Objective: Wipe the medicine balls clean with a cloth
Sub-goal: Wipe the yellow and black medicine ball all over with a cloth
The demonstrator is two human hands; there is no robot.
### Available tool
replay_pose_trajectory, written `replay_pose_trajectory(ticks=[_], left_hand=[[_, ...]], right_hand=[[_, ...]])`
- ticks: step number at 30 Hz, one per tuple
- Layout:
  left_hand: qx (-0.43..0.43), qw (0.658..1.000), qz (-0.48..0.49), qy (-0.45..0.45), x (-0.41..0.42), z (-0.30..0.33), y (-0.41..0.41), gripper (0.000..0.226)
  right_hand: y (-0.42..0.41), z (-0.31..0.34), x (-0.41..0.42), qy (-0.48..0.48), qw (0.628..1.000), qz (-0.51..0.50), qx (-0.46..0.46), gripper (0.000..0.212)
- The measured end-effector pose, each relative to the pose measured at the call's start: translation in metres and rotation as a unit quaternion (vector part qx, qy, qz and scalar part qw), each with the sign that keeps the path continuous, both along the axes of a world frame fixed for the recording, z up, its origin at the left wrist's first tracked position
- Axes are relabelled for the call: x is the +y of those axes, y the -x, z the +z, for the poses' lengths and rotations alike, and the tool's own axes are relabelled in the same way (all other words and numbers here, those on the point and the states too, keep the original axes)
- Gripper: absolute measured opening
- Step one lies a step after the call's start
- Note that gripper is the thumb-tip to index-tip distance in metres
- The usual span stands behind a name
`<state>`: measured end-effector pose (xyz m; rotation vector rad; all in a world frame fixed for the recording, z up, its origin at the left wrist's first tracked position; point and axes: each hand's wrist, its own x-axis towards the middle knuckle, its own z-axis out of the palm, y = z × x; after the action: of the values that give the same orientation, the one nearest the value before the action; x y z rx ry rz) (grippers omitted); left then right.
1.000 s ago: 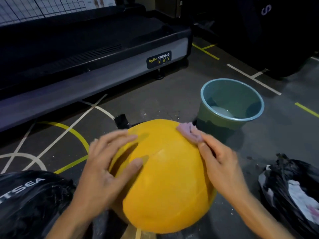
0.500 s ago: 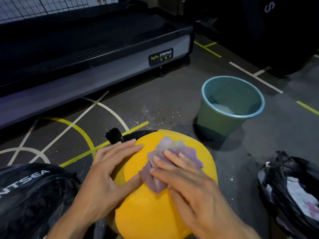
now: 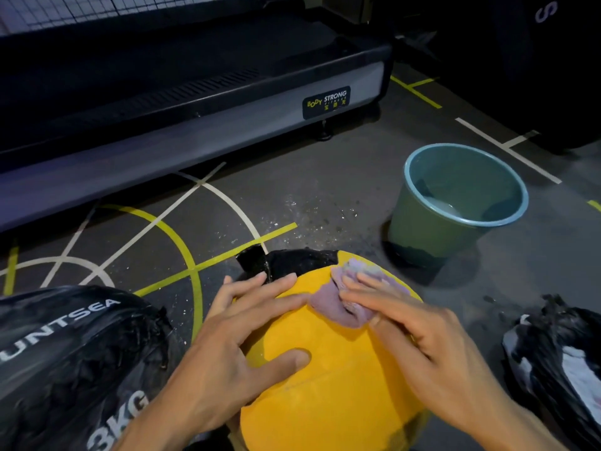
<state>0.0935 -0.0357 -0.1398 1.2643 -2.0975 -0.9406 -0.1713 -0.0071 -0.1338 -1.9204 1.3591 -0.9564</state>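
Yellow ball [image 3: 328, 382] front and centre, sitting low on the floor [image 3: 292, 196] right below the camera, and the cloth [image 3: 335, 304] is on its upper far side. The right hand [image 3: 419, 323] lies flat over that purple cloth, fingers stretched out and pressing it onto the curve rather than gripping it: a wiping hold, I'd say, spreading pressure across the rag. The left hand [image 3: 234, 346] is splayed open on the ball's left flank, grasping nothing, thumb down the near face; it looks placed to brace the ball so it can't roll under the rubbing.

Just left of the ball, a black ball [image 3: 65, 359] marked 3KG waits, touching or nearly touching the left forearm; I can't tell which. Behind the ball something dark peeks out, too hidden to name. To the ball's right lies a black bag [image 3: 559, 362] with white showing. Beyond the ball to the right stands a bucket [image 3: 432, 229], near enough for a rinse, with a little water in the bottom. The floor is dark grey with yellow and white lines and pale flecks scattered beyond the ball. Farther back sits a treadmill [image 3: 195, 102]; the room is dim.
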Motion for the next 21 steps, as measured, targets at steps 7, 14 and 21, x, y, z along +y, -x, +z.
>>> replay_pose_trajectory(ticks=[7, 14, 21], left_hand=[[0.003, 0.998, -0.058, -0.022, -0.006, 0.002, -0.014, 0.057], [0.022, 0.996, -0.061, -0.063, -0.008, 0.004, -0.020, 0.056], [0.020, 0.994, -0.079, -0.078, -0.011, 0.004, -0.027, 0.056]], right_hand=[[-0.006, 0.000, 0.020, 0.078, 0.989, 0.101, 0.075, 0.039], [0.013, -0.008, -0.061, -0.061, 0.994, 0.031, 0.083, 0.038], [-0.028, 0.014, -0.049, -0.072, 0.988, 0.133, 0.022, 0.039]])
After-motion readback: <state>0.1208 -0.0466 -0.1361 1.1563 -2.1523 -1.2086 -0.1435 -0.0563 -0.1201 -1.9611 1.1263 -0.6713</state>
